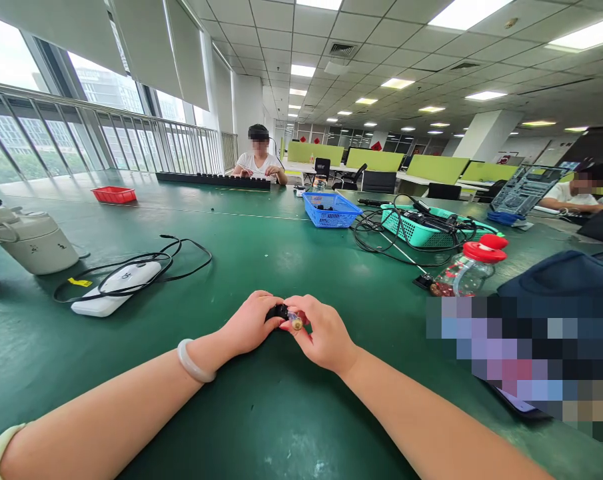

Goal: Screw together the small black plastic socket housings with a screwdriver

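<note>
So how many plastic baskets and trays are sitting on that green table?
3: a red tray on the left, a blue basket near the middle, and a teal basket to its right. Others may be hidden on the cluttered right side.

Bright; daylight from windows [106,81], ceiling lights [303,71]; edges stretched.

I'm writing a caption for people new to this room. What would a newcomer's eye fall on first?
Probably the middle of the green table, where the left hand holds a small black piece and the right hand grips a small translucent piece beside it. Next, perhaps, the red-lidded clear jar at right, nearer than the teal basket, and the red tray toward the back left.
</note>
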`<state>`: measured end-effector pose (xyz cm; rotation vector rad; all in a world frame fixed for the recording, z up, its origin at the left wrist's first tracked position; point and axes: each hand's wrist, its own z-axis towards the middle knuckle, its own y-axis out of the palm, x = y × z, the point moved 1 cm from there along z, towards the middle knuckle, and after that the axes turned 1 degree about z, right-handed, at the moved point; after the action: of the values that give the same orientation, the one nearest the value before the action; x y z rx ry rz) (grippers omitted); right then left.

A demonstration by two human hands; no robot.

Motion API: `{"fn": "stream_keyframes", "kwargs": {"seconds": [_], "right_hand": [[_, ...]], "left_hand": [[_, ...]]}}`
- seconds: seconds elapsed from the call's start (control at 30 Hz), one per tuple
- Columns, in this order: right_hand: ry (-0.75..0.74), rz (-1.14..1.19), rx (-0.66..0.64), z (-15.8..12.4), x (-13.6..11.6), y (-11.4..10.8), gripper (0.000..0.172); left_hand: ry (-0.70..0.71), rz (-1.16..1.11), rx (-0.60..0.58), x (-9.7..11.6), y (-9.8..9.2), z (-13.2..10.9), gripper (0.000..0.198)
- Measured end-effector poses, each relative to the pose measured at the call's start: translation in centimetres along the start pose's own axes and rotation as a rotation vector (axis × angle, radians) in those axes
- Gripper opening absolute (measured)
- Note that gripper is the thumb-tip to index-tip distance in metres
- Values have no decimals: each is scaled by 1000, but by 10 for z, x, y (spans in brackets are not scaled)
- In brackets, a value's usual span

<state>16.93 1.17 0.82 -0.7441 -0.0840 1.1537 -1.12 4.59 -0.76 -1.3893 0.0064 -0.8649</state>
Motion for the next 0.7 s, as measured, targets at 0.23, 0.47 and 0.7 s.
{"fn": "stream_keyframes", "kwargs": {"seconds": [0.23, 0.47, 0.7], "right_hand": [[524, 273, 315, 0, 29, -4, 30], [957, 513, 376, -2, 68, -3, 47], [952, 502, 389, -5, 71, -2, 42]], "left_hand": [[-59, -7, -42, 6, -6, 0, 28], [-65, -21, -66, 6, -6, -1, 30], [-52, -16, -53, 5, -5, -1, 29]]}}
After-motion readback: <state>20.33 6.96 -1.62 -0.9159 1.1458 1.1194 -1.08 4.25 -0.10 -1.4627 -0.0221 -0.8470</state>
